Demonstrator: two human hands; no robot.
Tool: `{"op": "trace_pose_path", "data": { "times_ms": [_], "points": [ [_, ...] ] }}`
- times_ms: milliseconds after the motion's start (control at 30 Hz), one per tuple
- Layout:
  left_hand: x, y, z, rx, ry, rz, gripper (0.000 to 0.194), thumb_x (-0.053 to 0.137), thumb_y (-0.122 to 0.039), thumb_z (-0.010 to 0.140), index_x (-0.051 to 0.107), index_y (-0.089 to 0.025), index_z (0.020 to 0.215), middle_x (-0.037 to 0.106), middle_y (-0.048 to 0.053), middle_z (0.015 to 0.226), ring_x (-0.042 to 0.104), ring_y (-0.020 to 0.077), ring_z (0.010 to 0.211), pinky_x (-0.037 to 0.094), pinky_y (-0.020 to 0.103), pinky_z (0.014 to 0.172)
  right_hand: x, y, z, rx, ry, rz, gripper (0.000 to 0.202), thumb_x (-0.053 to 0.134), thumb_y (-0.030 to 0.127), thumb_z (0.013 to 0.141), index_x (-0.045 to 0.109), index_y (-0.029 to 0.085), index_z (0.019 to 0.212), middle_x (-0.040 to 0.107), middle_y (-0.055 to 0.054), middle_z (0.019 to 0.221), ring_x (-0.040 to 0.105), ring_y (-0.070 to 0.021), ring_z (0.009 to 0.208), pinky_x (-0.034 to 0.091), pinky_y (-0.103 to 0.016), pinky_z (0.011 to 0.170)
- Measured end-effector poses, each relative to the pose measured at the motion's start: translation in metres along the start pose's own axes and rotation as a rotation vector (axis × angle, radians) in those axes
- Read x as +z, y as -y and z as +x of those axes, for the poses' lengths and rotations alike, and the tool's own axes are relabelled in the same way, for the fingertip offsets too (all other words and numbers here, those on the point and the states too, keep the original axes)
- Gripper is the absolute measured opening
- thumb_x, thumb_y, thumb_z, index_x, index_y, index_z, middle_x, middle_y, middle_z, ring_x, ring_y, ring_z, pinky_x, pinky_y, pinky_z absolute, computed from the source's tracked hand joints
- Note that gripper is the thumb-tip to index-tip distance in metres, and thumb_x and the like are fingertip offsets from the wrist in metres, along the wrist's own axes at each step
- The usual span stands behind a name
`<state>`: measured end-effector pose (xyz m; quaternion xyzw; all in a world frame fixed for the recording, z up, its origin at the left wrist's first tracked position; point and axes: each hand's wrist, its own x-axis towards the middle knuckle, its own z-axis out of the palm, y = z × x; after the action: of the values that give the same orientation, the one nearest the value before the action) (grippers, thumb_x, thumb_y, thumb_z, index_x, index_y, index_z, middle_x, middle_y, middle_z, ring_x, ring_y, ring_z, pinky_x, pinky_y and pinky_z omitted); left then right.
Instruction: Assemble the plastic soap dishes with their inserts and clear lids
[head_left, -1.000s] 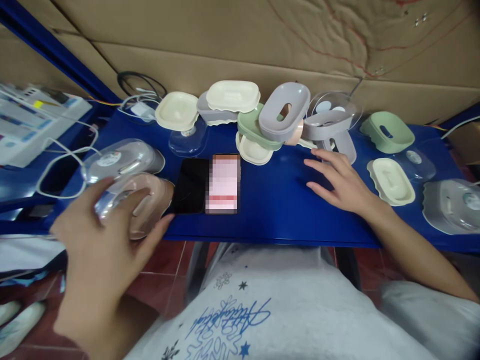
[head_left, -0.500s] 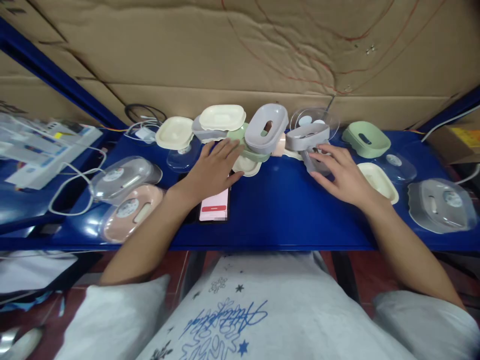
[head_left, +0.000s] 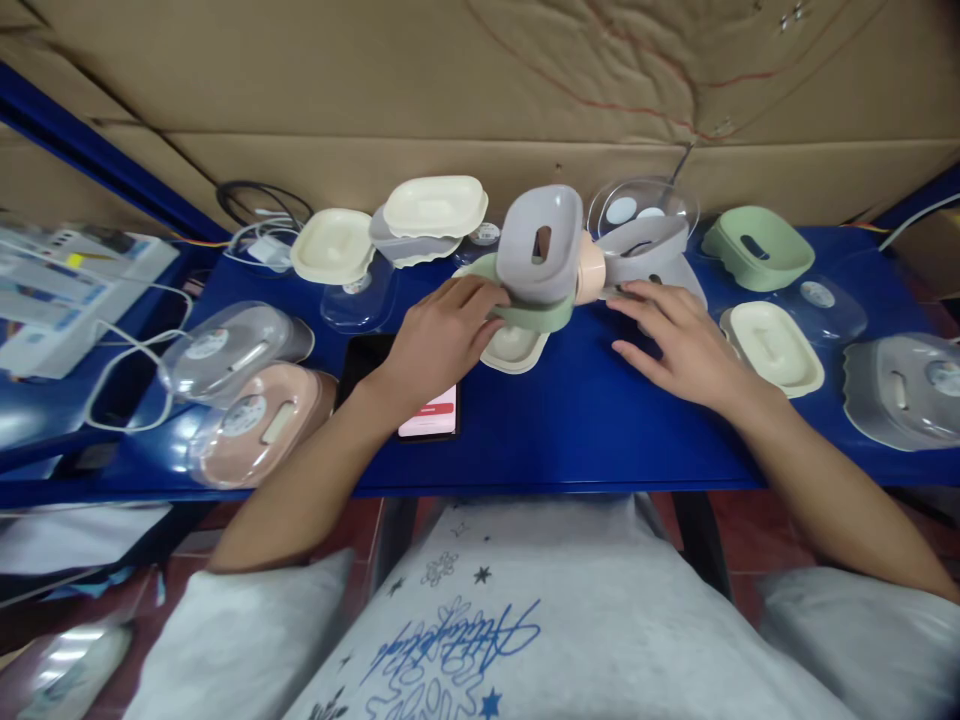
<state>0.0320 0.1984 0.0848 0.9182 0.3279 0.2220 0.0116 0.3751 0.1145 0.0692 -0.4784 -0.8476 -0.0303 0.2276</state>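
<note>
Brown cardboard (head_left: 337,80) lines the wall behind a glossy blue counter (head_left: 570,430), where dishes and clear lids are spread before you. At your left, a grey box (head_left: 279,352) and a peach box (head_left: 304,415) sit side by side under see-through covers; at the far right is another covered grey box (head_left: 885,400), with a slotted green dish (head_left: 784,250) and a cream dish (head_left: 776,350) between it and your right hand (head_left: 667,340). In the middle, a grey slotted dish (head_left: 521,240) rests tilted on a green tray (head_left: 551,316), a peach colour showing through its slot, and a peach piece (head_left: 592,270) stands against its right side. Your left hand (head_left: 454,330) pinches the tray's left edge, thumb below and fingers above; the tray reaches rightward from your fingertips, over a small cream tray (head_left: 517,352). Your right hand is loosely spread with nothing seen in its grip, its fingertips beside stacked grey pieces (head_left: 652,240); whether they touch, you cannot tell. A phone (head_left: 427,422) lies partly under your left wrist.
</note>
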Motion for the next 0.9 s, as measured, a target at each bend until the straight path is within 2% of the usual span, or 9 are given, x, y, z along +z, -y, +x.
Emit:
{"op": "trace_pose_path", "data": {
  "times_ms": [133, 200, 367, 467, 567, 700, 833, 900],
  "points": [
    [-0.001, 0.002, 0.002, -0.030, -0.129, -0.086, 0.023, 0.056, -0.032, 0.110, 0.064, -0.019, 0.128, 0.073, 0.010, 0.124, 0.069, 0.0279, 0.121, 0.056, 0.042, 0.106, -0.001, 0.001, 0.001, 0.033, 0.012, -0.009, 0.059, 0.056, 0.050, 0.107, 0.050, 0.029, 0.162, 0.058, -0.017, 0.158, 0.058, -0.0417, 0.142, 0.046, -0.064, 0.116],
    [-0.003, 0.001, 0.002, -0.038, -0.155, -0.116, 0.024, 0.056, -0.033, 0.110, 0.064, -0.019, 0.128, 0.072, 0.010, 0.124, 0.069, 0.0270, 0.122, 0.056, 0.041, 0.107, 0.000, 0.002, 0.001, 0.041, 0.020, -0.007, 0.060, 0.054, 0.051, 0.108, 0.047, 0.030, 0.164, 0.056, -0.016, 0.160, 0.057, -0.0414, 0.143, 0.046, -0.064, 0.116],
    [-0.008, -0.005, 0.000, -0.089, -0.095, -0.135, 0.027, 0.054, -0.035, 0.111, 0.065, -0.019, 0.129, 0.072, 0.012, 0.125, 0.069, 0.0278, 0.122, 0.056, 0.044, 0.108, 0.000, 0.002, 0.002, 0.087, 0.010, -0.003, 0.062, 0.053, 0.053, 0.107, 0.045, 0.031, 0.165, 0.055, -0.015, 0.161, 0.055, -0.0424, 0.144, 0.044, -0.065, 0.117],
    [-0.010, -0.008, -0.004, -0.063, -0.068, -0.158, 0.028, 0.053, -0.036, 0.111, 0.066, -0.020, 0.130, 0.073, 0.011, 0.126, 0.068, 0.0278, 0.124, 0.055, 0.044, 0.109, -0.002, -0.001, 0.002, 0.135, -0.027, -0.037, 0.061, 0.054, 0.052, 0.107, 0.048, 0.029, 0.163, 0.055, -0.016, 0.161, 0.055, -0.0437, 0.144, 0.044, -0.066, 0.116],
    [-0.012, -0.017, -0.010, 0.052, -0.080, -0.133, 0.024, 0.057, -0.035, 0.111, 0.068, -0.020, 0.127, 0.075, 0.011, 0.126, 0.070, 0.0265, 0.120, 0.056, 0.042, 0.105, -0.005, -0.006, 0.001, 0.179, -0.086, -0.067, 0.056, 0.054, 0.049, 0.107, 0.052, 0.026, 0.158, 0.057, -0.017, 0.159, 0.055, -0.0431, 0.144, 0.045, -0.065, 0.115],
    [-0.017, -0.041, -0.018, 0.298, -0.079, -0.064, 0.014, 0.061, -0.028, 0.111, 0.069, -0.021, 0.119, 0.078, 0.007, 0.114, 0.072, 0.0232, 0.106, 0.052, 0.039, 0.098, -0.017, -0.019, 0.006, 0.229, -0.180, -0.125, 0.052, 0.052, 0.045, 0.109, 0.053, 0.020, 0.154, 0.056, -0.021, 0.160, 0.053, -0.0399, 0.148, 0.042, -0.062, 0.121],
    [-0.012, -0.063, -0.025, 0.470, 0.033, -0.060, 0.011, 0.058, -0.020, 0.111, 0.068, -0.020, 0.116, 0.077, 0.004, 0.111, 0.069, 0.0200, 0.102, 0.049, 0.037, 0.099, -0.033, -0.050, 0.032, 0.378, -0.189, -0.216, 0.046, 0.048, 0.025, 0.110, 0.051, 0.014, 0.155, 0.054, -0.022, 0.162, 0.047, -0.0329, 0.154, 0.039, -0.054, 0.127],
    [-0.006, -0.068, -0.029, 0.531, 0.096, -0.034, 0.014, 0.056, -0.016, 0.111, 0.068, -0.020, 0.116, 0.076, 0.004, 0.112, 0.069, 0.0201, 0.102, 0.047, 0.038, 0.100, -0.036, -0.069, 0.053, 0.474, -0.176, -0.242, 0.049, 0.052, 0.016, 0.106, 0.052, 0.009, 0.154, 0.056, -0.024, 0.159, 0.053, -0.0351, 0.149, 0.043, -0.056, 0.121]
  ]
}}
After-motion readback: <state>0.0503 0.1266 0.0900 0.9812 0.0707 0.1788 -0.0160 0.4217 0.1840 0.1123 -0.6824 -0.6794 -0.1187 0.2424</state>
